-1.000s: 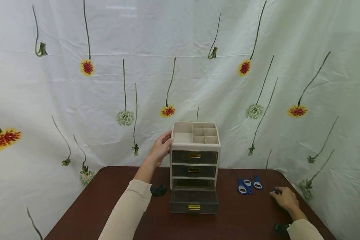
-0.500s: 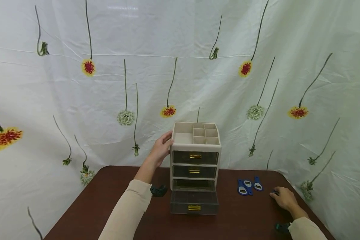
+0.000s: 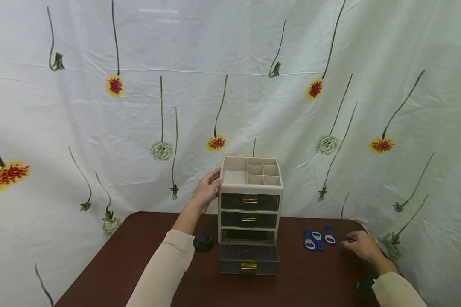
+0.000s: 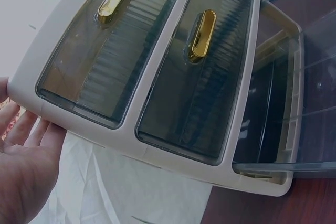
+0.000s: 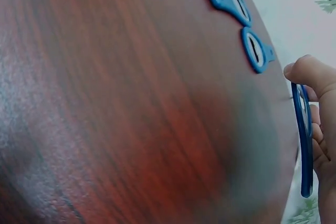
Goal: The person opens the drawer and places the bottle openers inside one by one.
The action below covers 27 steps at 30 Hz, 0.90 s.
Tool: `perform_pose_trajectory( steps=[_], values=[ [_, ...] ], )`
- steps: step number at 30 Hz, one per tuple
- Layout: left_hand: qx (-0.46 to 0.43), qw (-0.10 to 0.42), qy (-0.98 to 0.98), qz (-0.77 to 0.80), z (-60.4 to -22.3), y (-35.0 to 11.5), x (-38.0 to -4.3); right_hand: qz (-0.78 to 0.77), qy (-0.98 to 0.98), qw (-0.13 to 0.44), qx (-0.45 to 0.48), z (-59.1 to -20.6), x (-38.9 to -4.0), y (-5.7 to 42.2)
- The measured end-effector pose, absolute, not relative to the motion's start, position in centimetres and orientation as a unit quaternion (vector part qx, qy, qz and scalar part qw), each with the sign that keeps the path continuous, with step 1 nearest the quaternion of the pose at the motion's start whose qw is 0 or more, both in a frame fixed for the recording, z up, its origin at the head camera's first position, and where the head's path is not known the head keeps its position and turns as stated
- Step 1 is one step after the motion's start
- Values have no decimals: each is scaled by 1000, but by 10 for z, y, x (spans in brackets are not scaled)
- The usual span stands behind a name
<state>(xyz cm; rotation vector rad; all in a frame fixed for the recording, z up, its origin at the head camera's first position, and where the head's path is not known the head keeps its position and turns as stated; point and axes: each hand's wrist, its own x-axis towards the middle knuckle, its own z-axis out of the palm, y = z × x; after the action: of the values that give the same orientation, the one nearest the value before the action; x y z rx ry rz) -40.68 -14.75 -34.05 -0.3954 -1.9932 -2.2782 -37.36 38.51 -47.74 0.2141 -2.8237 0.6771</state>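
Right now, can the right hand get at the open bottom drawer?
Probably yes: the drawer is pulled out, and the right hand, pinching a blue bottle opener, seems to have only three flat openers near its path. The left hand is at the other side of the cabinet.

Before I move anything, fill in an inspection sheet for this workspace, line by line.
Surface: dark reddish-brown wood-grain table.
Job's things: beige drawer organizer, bottom drawer pulled out, upper two shut; three blue bottle openers on the table to its right; a fourth bottle opener in hand.
Clutter: nothing seen.
Left hand: touching the organizer's upper left side.
Right hand: pinching the fourth bottle opener.
Cables: nothing seen.
Surroundings: white flower-printed cloth behind the table.
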Motion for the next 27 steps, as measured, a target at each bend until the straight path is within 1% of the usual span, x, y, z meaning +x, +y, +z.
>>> perform_pose_trajectory(
  steps=[10,18,23,27],
  values=[
    [-128,44,-660,-739,-342,-148,-409,225,-962,121,93,-461,-379,377],
    [-131,42,-659,-739,-343,-149,-408,221,-964,106,100,-445,-383,358],
    [-131,42,-661,-738,-342,-148,-408,228,-960,101,125,-430,-383,341],
    [-134,42,-662,-736,-341,-148,-407,238,-954,105,152,-427,-385,332]
  ],
)
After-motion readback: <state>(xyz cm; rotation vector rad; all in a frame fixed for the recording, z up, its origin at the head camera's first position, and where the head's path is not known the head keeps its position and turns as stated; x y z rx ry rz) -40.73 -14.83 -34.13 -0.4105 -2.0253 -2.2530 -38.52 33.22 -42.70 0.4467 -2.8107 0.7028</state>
